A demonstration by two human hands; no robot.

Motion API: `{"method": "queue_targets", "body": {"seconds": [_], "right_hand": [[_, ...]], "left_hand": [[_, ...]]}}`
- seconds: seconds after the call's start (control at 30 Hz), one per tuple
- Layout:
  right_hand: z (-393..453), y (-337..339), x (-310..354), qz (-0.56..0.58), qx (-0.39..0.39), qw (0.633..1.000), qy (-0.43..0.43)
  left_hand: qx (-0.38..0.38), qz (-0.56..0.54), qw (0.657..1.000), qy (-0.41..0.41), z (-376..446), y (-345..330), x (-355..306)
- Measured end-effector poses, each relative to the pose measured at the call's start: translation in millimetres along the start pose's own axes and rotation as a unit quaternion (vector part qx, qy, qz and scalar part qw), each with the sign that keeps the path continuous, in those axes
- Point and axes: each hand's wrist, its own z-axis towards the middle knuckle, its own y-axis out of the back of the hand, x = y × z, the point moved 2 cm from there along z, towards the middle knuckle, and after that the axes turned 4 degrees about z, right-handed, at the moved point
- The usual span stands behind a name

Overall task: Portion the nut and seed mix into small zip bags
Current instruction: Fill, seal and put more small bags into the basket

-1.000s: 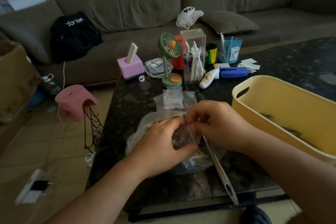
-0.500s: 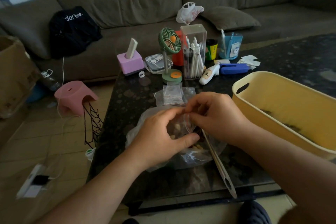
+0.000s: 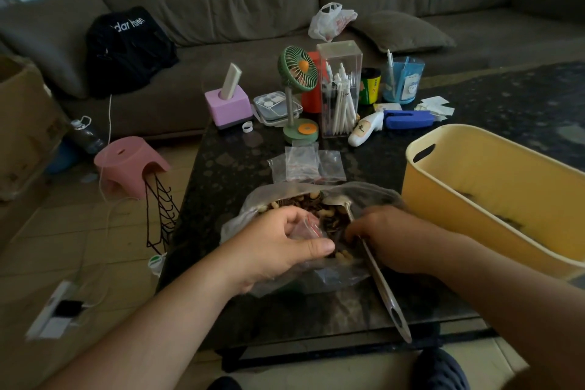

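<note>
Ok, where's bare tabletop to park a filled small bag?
Bare patches: the dark table left of the empty zip bags, below the purple holder; also the far right corner past the yellow bin. Crowded: the back row around the fan and pen box.

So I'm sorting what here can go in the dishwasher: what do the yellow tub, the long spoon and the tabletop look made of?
Yellow tub: likely plastic, matte, with a moulded handle slot and rounded rim. Long spoon: seemingly metal, greyish with a dull sheen and a slot near the handle's end. Tabletop: looks like polished dark stone, speckled and slightly reflective; it could be an imitation.
</note>
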Motion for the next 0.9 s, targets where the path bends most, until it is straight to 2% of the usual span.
{"method": "queue_targets", "body": {"seconds": [0.1, 0.2, 0.3, 0.37, 0.43, 0.5, 0.6, 0.73, 0.9], "right_hand": [[-1.5, -10.4, -3.0, -0.029, -0.029, 0.998, 0.037], [-0.9, -4.7, -7.7, -0.025, -0.067, 0.995, 0.065], [-4.0, 10.6, -14.8, 0.005, -0.110, 0.992, 0.059], [-6.1, 21.0, -11.0, 0.040, -0.174, 0.981, 0.073], [-6.8, 23.6, -1.3, 0.095, -0.215, 0.968, 0.085], [-4.7, 20.3, 8.5, 0.125, -0.219, 0.964, 0.086], [-0.4, 15.6, 15.7, 0.139, -0.211, 0.964, 0.085], [-0.6, 21.6, 15.0, 0.152, -0.213, 0.963, 0.070], [-0.7, 53.2, 11.0, 0.074, -0.142, 0.987, 0.013]], "left_hand": [[0.011, 0.023, 1.000, 0.011, -2.9, 0.0, 1.4], [0.066, 0.144, 0.987, 0.014, -12.0, 1.3, -0.5], [0.097, 0.306, 0.947, -0.007, -17.1, -1.0, 0.6], [0.091, 0.394, 0.914, -0.037, -17.1, -4.9, -0.3], [0.074, 0.459, 0.882, -0.075, -15.0, -10.1, -2.4], [0.051, 0.481, 0.871, -0.092, -11.6, -14.9, -3.9], [0.009, 0.446, 0.890, -0.091, -7.0, -16.6, -7.7], [-0.057, 0.288, 0.953, -0.081, 0.6, -1.2, -14.8], [-0.221, 0.106, 0.956, -0.159, -1.1, 33.9, -43.3]]}}
